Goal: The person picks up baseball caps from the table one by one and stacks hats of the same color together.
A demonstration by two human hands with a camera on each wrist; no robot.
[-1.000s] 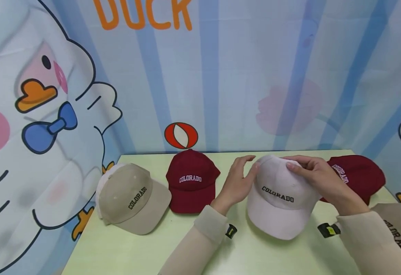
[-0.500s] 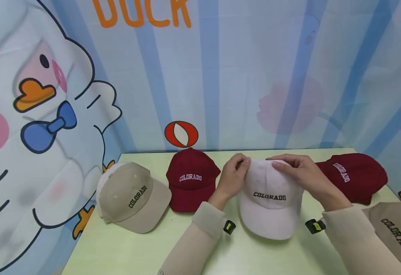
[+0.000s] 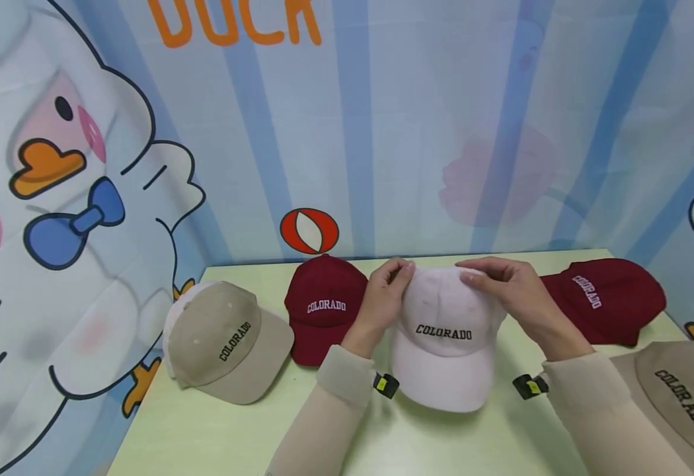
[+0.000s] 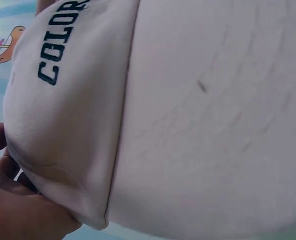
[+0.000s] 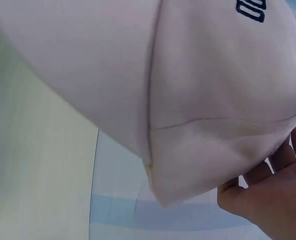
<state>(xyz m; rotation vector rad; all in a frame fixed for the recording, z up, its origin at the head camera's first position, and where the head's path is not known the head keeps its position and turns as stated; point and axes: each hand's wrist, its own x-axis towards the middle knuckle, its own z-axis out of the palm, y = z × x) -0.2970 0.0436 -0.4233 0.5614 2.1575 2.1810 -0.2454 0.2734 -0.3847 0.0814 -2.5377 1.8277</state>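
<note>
A pale pinkish-white baseball cap (image 3: 442,344) with dark COLORADO lettering is held up between both hands, its brim pointing down and toward me. My left hand (image 3: 377,304) pinches the left edge of its crown between thumb and fingers. At the upper right of the crown, my right hand (image 3: 519,297) grips the fabric, thumb in front. In the left wrist view the cap's brim (image 4: 213,125) fills most of the picture. From the right wrist, the crown's side (image 5: 203,155) shows with fingers (image 5: 283,160) along it; some fingertips are hidden behind the cap.
On the pale table (image 3: 204,436), a beige cap (image 3: 222,344) rests over a whitish one at left. Beside it sits a maroon cap (image 3: 323,311). A second maroon cap (image 3: 615,301) and another beige cap (image 3: 680,396) lie at right. A printed cloth (image 3: 406,132) hangs behind.
Both hands and the pale cap have moved left, now overlapping the left maroon cap's edge. My left hand, loosely beside the crown a second ago, now pinches it.
</note>
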